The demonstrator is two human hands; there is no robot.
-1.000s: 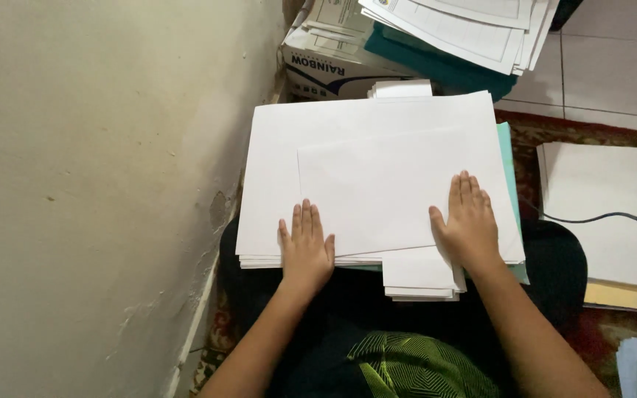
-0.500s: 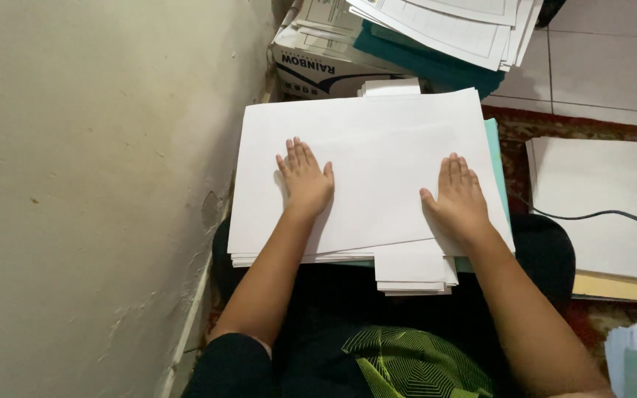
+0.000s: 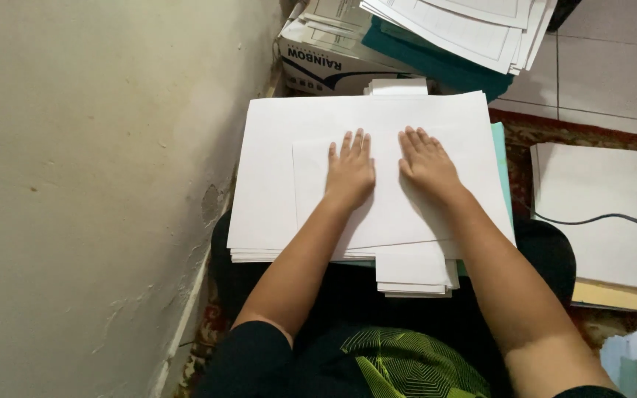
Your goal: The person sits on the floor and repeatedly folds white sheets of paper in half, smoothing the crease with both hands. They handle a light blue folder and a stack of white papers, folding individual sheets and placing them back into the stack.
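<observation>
We see a cardboard box [image 3: 333, 66] with papers just beyond the lap, a wall at left, a cabled stack [image 3: 606, 214] at right. Our left hand [image 3: 349, 171] and right hand [image 3: 425, 163] press flat, released, on the top sheet [image 3: 392, 214], which lies long axis crosswise on the lap's paper stack [image 3: 274, 184].

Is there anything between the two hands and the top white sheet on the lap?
Nothing visible. The left hand and the right hand both lie flat, palms down, directly on the top white sheet of the paper stack, side by side.
</observation>
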